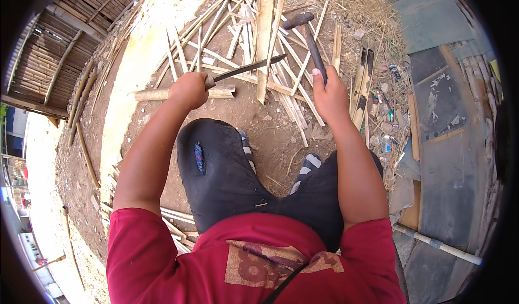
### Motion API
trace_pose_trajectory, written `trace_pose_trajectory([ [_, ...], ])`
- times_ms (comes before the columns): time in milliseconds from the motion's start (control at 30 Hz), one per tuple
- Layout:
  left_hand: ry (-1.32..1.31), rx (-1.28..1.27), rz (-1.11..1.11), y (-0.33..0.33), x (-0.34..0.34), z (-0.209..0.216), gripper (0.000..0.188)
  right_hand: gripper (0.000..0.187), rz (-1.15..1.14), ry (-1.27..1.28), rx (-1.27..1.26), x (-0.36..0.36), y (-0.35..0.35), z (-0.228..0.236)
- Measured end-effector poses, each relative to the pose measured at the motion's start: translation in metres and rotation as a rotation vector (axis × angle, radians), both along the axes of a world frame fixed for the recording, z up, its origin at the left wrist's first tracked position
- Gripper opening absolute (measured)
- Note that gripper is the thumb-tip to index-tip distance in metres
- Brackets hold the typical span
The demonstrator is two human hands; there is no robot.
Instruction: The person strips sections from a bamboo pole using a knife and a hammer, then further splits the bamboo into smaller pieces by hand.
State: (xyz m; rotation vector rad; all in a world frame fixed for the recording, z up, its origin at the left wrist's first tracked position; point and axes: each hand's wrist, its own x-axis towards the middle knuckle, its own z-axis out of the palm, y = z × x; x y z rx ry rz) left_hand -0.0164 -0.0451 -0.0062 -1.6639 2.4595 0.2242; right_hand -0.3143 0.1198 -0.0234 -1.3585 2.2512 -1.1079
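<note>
My left hand [188, 92] is closed around the wooden handle of a long knife [246, 67]. Its dark blade points right, and near the tip it crosses a wide split bamboo piece [265, 25]; I cannot tell whether they touch. In my right hand [331, 97] is a hammer [314, 47], gripped by its dark handle with the thumb laid along it. The hammer's head is up and to the right of the knife tip, apart from the blade. Just beyond my left knee lies a short bamboo length [154, 94], partly behind my left hand.
Thin bamboo strips [216, 25] lie scattered on the dirt ahead. Darker split bamboo pieces [361, 85] and a plastic bottle [386, 143] are at the right, beside grey sheets [448, 174]. Dry straw [367, 6] covers the far right; a bamboo-slat wall [75, 39] stands far left.
</note>
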Motion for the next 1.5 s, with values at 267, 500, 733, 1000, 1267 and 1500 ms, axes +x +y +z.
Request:
trace_pose_trajectory([
  [267,0.010,-0.004,0.004,-0.002,0.003,-0.005,0.022,0.036,0.042,0.082,0.090,-0.005,-0.001,-0.020],
  [500,0.000,-0.015,-0.031,-0.011,0.001,-0.009,0.021,0.032,-0.011,0.131,-0.008,0.000,-0.002,-0.050],
  [733,-0.046,0.017,0.004,-0.001,-0.003,0.000,0.024,0.036,-0.016,-0.022,-0.103,0.003,0.003,-0.011],
  [1000,0.018,0.003,-0.007,-0.004,0.005,-0.013,0.023,0.036,0.019,0.082,0.066,-0.001,-0.003,-0.027],
  [1267,-0.043,0.036,-0.017,-0.007,0.000,-0.016,0.022,0.037,0.106,0.117,0.284,0.004,0.002,-0.052],
  [1500,-0.128,0.055,0.033,-0.006,0.005,-0.018,0.027,0.033,-0.021,-0.009,-0.055,0.007,-0.003,-0.029],
])
